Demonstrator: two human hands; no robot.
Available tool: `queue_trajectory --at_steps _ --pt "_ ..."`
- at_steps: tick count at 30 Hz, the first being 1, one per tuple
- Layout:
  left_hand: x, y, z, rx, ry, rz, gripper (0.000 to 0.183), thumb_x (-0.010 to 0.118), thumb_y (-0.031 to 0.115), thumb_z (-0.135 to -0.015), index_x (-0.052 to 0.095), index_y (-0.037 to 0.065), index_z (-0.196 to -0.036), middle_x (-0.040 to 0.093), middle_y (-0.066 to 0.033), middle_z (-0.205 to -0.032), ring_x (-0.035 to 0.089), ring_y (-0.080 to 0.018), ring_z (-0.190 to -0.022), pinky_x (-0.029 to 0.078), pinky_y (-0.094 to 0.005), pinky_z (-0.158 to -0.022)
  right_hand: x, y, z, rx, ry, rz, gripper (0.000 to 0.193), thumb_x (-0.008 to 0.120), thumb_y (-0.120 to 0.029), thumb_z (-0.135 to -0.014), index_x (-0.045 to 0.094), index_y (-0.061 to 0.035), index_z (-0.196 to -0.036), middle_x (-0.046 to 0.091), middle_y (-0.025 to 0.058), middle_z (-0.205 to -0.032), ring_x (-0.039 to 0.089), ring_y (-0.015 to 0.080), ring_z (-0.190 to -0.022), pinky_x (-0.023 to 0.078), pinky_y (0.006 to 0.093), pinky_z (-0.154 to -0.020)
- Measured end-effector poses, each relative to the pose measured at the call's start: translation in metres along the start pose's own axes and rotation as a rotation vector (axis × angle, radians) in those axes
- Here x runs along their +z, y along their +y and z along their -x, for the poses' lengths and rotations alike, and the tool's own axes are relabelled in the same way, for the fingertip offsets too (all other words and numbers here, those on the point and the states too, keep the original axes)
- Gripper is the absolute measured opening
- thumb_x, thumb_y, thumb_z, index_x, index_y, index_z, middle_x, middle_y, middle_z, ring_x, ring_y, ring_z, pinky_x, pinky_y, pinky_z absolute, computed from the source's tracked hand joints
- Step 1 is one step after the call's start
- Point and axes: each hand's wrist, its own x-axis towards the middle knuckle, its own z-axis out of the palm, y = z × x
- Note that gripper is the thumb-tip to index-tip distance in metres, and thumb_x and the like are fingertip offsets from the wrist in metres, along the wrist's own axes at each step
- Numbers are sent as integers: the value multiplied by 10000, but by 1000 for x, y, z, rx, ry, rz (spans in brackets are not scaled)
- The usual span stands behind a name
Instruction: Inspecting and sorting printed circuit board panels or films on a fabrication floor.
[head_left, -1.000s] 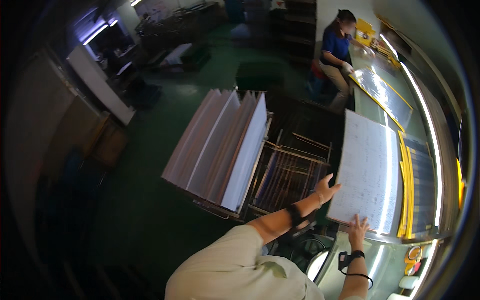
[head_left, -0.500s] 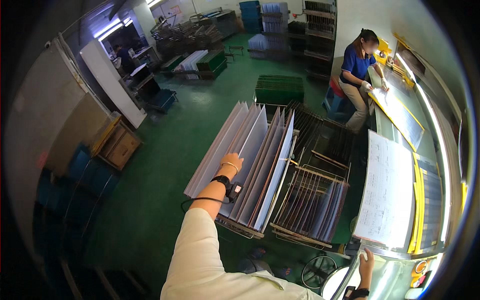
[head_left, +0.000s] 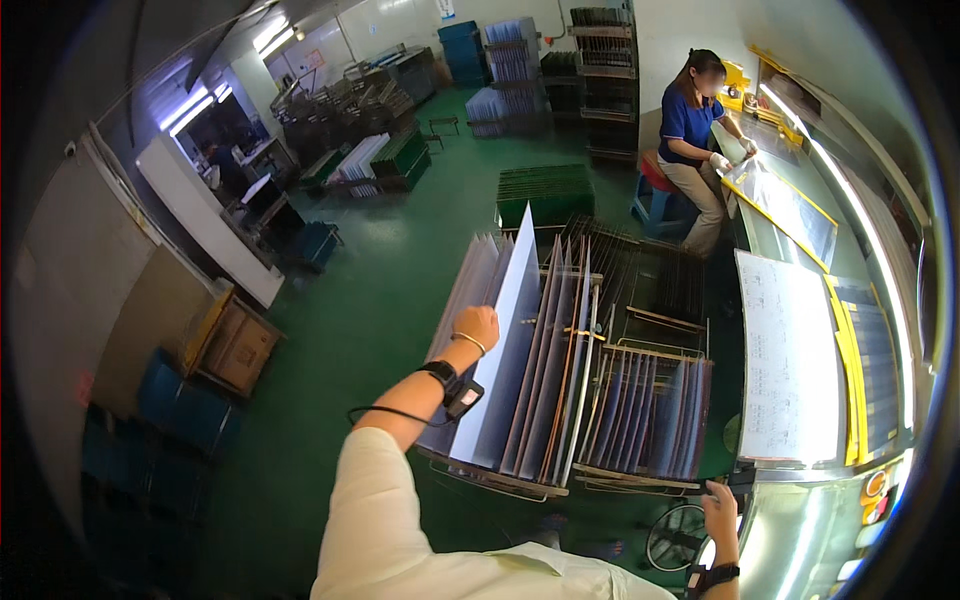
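Note:
My left hand (head_left: 476, 326) is closed on the top edge of a pale, thin panel (head_left: 500, 345). That panel stands higher than its neighbours in a wire rack (head_left: 590, 375) holding several upright panels. My right hand (head_left: 720, 515) is empty at the front corner of the lit bench (head_left: 800, 525), fingers loosely bent and apart. A second rack (head_left: 640, 480) with more upright panels sits just right of the first. A large white sheet with handwriting (head_left: 787, 360) lies on the bench, beside a yellow-edged dark panel (head_left: 868, 365).
Across the bench a seated co-worker (head_left: 690, 135) in gloves handles a yellow-framed sheet (head_left: 790, 212). Behind my rack stands a green rack (head_left: 545, 188). A stool with a round top (head_left: 675, 540) is by my right arm. A carton (head_left: 235, 345) stands at the left.
My left hand has closed on a panel and drawn it up above the others. My view has shifted, and my right hand stays near the bench corner.

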Motion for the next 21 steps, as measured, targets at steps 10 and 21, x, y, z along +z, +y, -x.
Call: queue_trajectory --at_steps 10,21 --pt "-369 75 92 394 425 231 300 562 83 -792 404 -6 -554 389 -174 -479 343 -304 -401 279 -349 -400 150 -167 -159 -195 -282 -655 482 460 -344 -900 415 -41 -1272 538 90 -1169 496 165 -1075 404 338 -890" --pt "-393 23 125 535 582 303 228 515 98 -865 499 -39 -683 370 -92 -500 352 -130 -442 308 -263 -431 115 -272 -121 -208 -362 -1411 478 310 -430 -938 360 -96 -1277 489 61 -1185 485 178 -1048 375 323 -890"
